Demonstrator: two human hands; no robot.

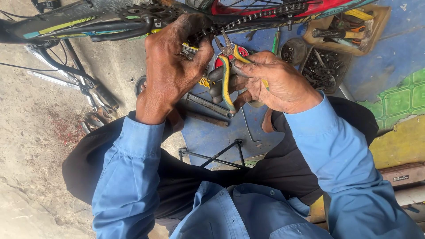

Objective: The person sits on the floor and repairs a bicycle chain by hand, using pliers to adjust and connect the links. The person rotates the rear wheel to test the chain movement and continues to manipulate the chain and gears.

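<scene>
My left hand (170, 66) grips the bicycle chain (248, 18) where it hangs under the black bike frame (66, 22), fingers pinched on the links. My right hand (276, 82) is closed around pliers (226, 73) with green and yellow handles. The plier jaws point up at the chain right beside my left fingers. Both hands are greasy, and blue sleeves cover both my forearms. A red frame part (310, 8) runs above the chain at the top right.
A cardboard box (349, 28) of tools and a tray of dark bolts (325, 66) lie at the upper right on a blue mat (212, 137). A small round tin (293, 51) sits beside them. Metal rods (208, 106) and a wire stand (221, 152) lie between my knees. Bike parts (95, 97) rest on concrete at left.
</scene>
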